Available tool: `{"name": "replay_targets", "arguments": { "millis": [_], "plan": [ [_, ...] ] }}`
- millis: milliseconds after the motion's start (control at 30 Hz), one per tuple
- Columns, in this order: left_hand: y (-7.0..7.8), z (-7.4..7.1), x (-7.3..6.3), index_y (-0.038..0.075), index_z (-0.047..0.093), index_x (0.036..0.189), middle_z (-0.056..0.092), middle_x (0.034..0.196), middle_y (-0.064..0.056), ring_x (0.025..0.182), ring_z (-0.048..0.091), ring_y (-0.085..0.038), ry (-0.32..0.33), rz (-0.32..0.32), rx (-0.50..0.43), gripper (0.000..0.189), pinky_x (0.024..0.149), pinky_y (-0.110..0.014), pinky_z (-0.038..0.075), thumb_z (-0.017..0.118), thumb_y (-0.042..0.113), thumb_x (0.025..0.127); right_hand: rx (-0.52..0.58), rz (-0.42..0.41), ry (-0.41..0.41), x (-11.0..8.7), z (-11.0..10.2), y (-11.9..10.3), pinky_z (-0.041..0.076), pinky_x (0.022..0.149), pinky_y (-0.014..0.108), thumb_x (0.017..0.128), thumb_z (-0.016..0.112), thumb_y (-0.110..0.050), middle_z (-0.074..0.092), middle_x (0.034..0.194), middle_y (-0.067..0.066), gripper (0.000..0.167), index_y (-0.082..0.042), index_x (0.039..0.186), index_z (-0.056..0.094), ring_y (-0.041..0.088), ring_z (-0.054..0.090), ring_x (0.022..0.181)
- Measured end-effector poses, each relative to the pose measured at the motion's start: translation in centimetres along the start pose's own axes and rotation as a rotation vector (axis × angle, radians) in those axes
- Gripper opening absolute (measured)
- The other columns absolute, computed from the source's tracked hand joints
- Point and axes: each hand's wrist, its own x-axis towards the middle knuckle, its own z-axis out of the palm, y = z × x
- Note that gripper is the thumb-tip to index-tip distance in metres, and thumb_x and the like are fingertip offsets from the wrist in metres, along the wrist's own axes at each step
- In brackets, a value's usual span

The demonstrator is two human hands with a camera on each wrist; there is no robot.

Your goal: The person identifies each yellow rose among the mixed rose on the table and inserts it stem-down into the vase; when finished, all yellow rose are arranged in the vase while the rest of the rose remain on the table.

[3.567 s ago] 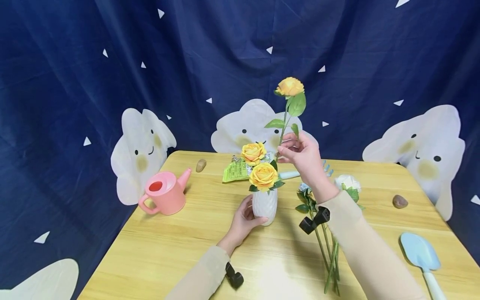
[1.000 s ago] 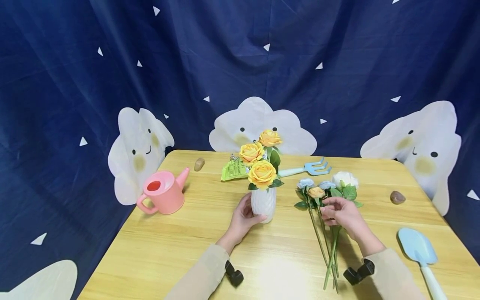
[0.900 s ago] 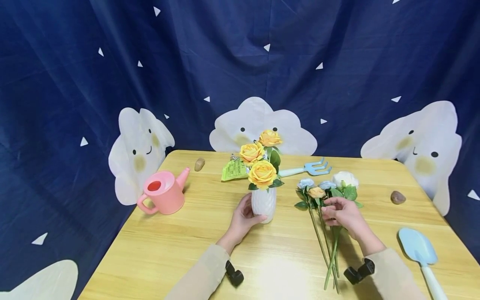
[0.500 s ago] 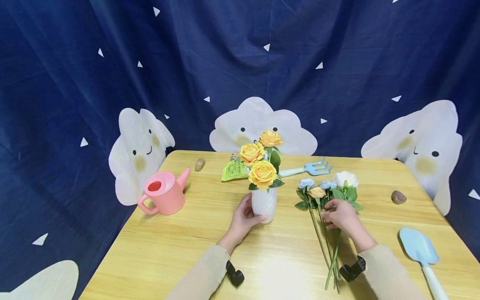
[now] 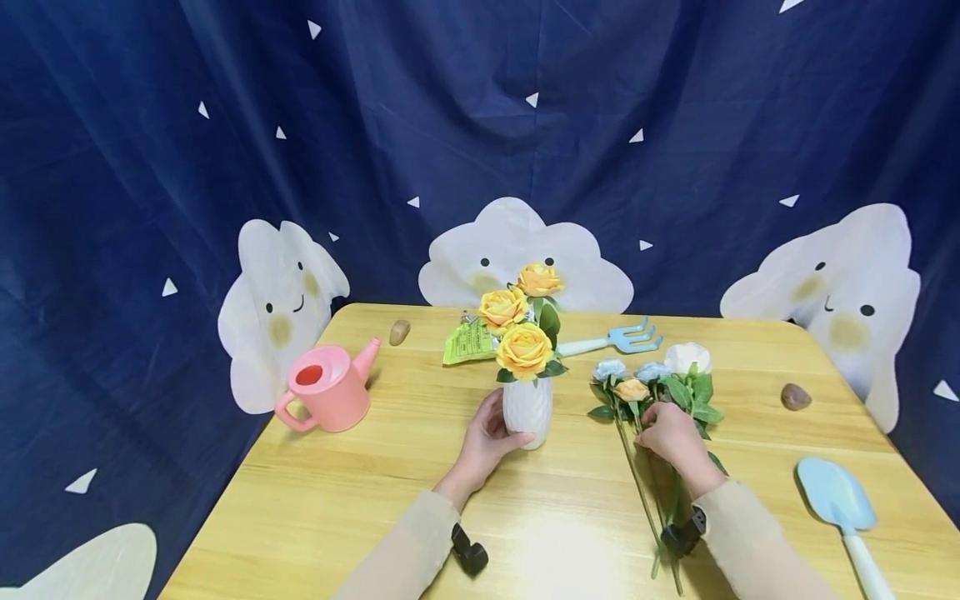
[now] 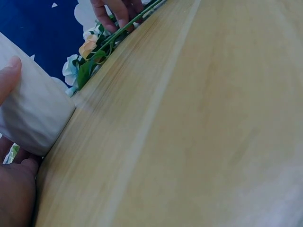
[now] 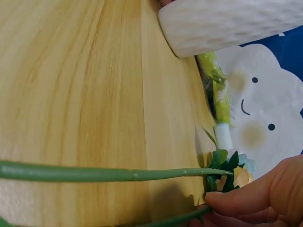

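Observation:
A white textured vase (image 5: 528,410) stands upright with three yellow roses (image 5: 525,350) in it. My left hand (image 5: 486,443) grips the vase low on its left side, thumb across the front. To the right lies a bunch of artificial flowers: blue ones (image 5: 609,370), a small peach rose (image 5: 632,389) and a white rose (image 5: 687,358). Among their stems is my right hand (image 5: 677,440). In the right wrist view its thumb and fingers pinch a green stem (image 7: 182,219) close below the heads, while another stem (image 7: 118,174) runs beside it. Which head the pinched stem bears is unclear.
A pink watering can (image 5: 330,390) stands at the left. Behind the vase are a green packet (image 5: 469,342) and a blue hand rake (image 5: 628,336). A blue trowel (image 5: 836,493) lies at the right. Two stones (image 5: 400,332) rest on the wooden table (image 5: 360,492).
The yellow rose held up by my right hand earlier now stands in the vase. That hand moved to the lying flowers, then slightly left and in among the stems. My left hand stayed put.

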Motion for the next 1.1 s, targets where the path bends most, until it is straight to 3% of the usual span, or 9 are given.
{"name": "replay_targets", "arguments": {
  "millis": [133, 333, 500, 1100],
  "plan": [
    [0.1, 0.0, -0.1, 0.013, 0.037, 0.139, 0.044, 0.137, -0.008, 0.123, 0.043, -0.026, -0.007, -0.008, -0.001, 0.075, 0.105, -0.039, 0.033, 0.076, 0.004, 0.076, 0.098, 0.03, 0.015, -0.1, 0.2, 0.0, 0.051, 0.049, 0.033, 0.075, 0.066, 0.002, 0.058, 0.082, 0.018, 0.022, 0.007, 0.093, 0.055, 0.021, 0.059, 0.056],
    [0.2, 0.0, -0.2, 0.013, 0.037, 0.139, 0.044, 0.137, -0.008, 0.123, 0.044, -0.025, -0.003, -0.005, 0.007, 0.074, 0.104, -0.039, 0.033, 0.076, 0.004, 0.076, 0.3, 0.035, 0.012, -0.1, -0.1, 0.0, 0.055, 0.055, 0.034, 0.079, 0.061, 0.006, 0.059, 0.083, 0.019, 0.028, 0.014, 0.104, 0.052, 0.023, 0.061, 0.061],
    [0.1, -0.1, -0.2, 0.013, 0.037, 0.139, 0.044, 0.136, -0.008, 0.122, 0.044, -0.025, -0.004, -0.004, 0.01, 0.074, 0.104, -0.039, 0.034, 0.076, 0.005, 0.076, 0.395, 0.032, 0.008, 0.1, -0.5, -0.1, 0.056, 0.056, 0.036, 0.08, 0.061, 0.008, 0.059, 0.083, 0.018, 0.035, 0.014, 0.112, 0.049, 0.023, 0.061, 0.063],
    [0.0, -0.1, 0.1, 0.013, 0.037, 0.14, 0.043, 0.136, -0.008, 0.123, 0.043, -0.026, -0.012, -0.008, -0.01, 0.075, 0.105, -0.039, 0.032, 0.076, 0.005, 0.077, 0.69, -0.042, 0.183, 0.7, -2.0, 0.1, 0.056, 0.059, 0.031, 0.087, 0.06, 0.003, 0.06, 0.082, 0.004, 0.043, 0.011, 0.126, 0.043, 0.011, 0.061, 0.065]
  ]
}}
